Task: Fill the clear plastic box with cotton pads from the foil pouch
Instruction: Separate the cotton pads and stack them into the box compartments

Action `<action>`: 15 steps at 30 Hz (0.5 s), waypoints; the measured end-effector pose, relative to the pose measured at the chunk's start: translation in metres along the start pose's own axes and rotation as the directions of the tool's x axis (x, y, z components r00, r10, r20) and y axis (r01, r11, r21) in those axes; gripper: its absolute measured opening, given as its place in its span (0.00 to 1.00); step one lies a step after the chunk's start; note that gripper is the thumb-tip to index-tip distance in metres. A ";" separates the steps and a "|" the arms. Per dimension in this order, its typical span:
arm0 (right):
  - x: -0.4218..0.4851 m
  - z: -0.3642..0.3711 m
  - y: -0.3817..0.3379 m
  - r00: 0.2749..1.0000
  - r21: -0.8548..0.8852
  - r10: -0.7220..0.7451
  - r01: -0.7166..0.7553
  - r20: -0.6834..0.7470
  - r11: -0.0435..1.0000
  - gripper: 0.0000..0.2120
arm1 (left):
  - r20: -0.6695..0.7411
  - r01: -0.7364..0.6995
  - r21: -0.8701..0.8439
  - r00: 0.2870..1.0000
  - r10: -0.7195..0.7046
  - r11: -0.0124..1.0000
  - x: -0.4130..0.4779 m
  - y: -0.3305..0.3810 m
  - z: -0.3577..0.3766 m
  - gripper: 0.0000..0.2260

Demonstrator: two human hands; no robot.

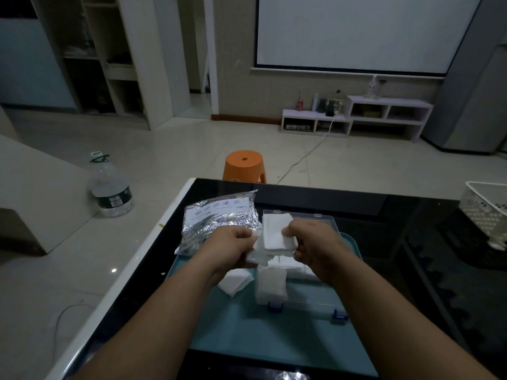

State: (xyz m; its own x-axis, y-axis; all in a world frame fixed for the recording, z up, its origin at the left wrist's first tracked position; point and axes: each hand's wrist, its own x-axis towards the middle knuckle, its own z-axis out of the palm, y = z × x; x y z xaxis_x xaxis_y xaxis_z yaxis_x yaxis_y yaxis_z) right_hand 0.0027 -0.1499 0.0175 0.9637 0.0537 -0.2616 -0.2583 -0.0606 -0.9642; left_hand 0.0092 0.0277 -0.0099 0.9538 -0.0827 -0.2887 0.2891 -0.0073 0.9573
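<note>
The left hand (233,246) and right hand (315,244) hold 1 stack of cotton pads (274,238) just above the clear plastic box (310,311), the fingers of both curled round the stack's edges. More pads (271,283) stand inside the box, and 1 loose pad (234,282) lies just left of it. The foil pouch (219,216) lies to the box's far left, touching it. A teal tray (247,338) lies under the box on the dark surface (411,242).

This is looking like a home living room. A large projector screen (356,31) is hanging on the far wall above a low white shelf unit (354,117), where 1 red can (299,105) is standing. An orange plastic stool (242,163) and 1 big water bottle (111,187) are sitting on the pale tiled floor (164,149). Open wall shelves (109,64) are showing at the left, and a glossy black table (384,215) is filling the foreground.
</note>
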 end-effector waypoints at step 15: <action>0.000 -0.002 0.001 0.998 -0.165 -0.052 0.056 0.031 0.985 0.03 | 0.133 0.043 -0.127 0.991 -0.026 0.991 -0.010 0.010 0.004 0.12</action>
State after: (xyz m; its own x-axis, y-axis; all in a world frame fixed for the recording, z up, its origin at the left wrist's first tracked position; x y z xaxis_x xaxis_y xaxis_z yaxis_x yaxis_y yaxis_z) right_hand 0.0023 -0.1516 0.0167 0.9732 0.0875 -0.2126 -0.1891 -0.2207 -0.9568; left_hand 0.0020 0.0247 0.0032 0.9266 -0.2142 -0.3091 0.3383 0.1153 0.9340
